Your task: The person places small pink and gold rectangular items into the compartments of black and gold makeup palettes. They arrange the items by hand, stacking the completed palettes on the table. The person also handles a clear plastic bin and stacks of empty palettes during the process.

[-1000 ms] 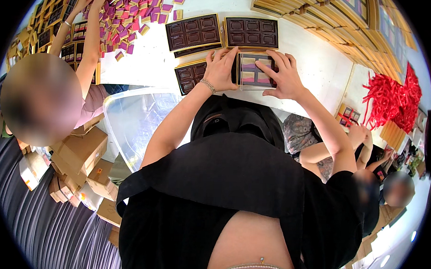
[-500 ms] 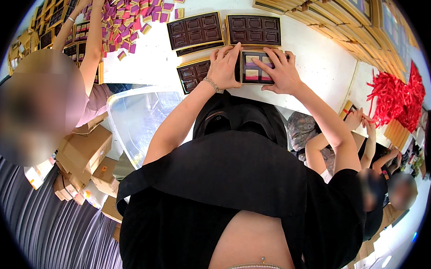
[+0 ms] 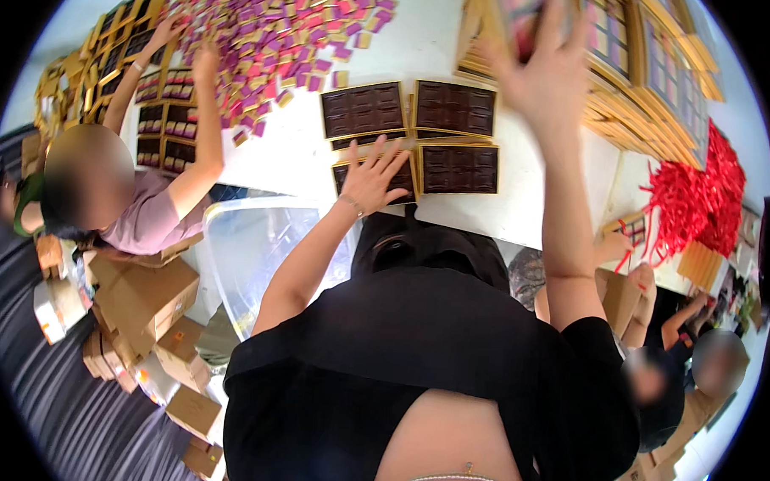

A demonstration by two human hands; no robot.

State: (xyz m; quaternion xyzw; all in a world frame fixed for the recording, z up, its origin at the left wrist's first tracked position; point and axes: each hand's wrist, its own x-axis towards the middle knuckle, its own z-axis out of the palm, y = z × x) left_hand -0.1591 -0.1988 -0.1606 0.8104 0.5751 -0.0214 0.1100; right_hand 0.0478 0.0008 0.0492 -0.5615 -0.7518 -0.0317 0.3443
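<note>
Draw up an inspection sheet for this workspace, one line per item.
Surface: white table.
Job's things: brown compartmented trays with gold edges; stacked boxes at upper right.
Clutter: loose purple, pink and gold pieces; heaped red strips.
Hands: left hand spread over the lower-left tray; right hand blurred by the stacked boxes, grip unclear.
Cables: nothing seen.
Surroundings: co-workers both sides; clear bin, cardboard boxes at left.

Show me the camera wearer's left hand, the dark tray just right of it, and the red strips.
Left hand (image 3: 368,186), head view: back of the hand.
Dark tray (image 3: 460,169), head view: middle of its face.
Red strips (image 3: 699,190), head view: middle of the pile.
</note>
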